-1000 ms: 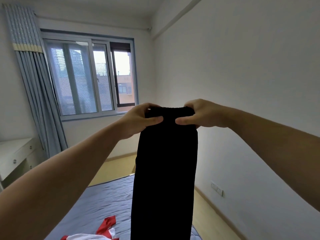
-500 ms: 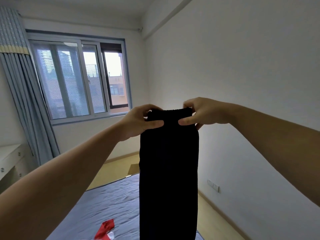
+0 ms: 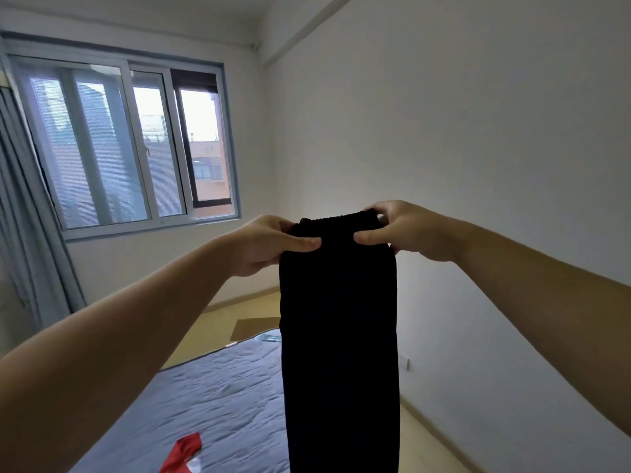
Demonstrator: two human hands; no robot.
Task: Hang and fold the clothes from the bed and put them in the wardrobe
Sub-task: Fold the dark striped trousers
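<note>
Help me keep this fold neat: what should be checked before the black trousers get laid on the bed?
1. Pinch of the left hand on one corner of the waistband: ok.
2. Pinch of the right hand on the other corner: ok.
3. The black trousers hang straight, with no twist: ok.
4. Bare sheet on the bed to lay them on: ok.
5. The red garment lies clear, to the left of the trousers: ok.
6. Bottom of the trousers free of the bed: cannot tell, it runs out of frame.
</note>
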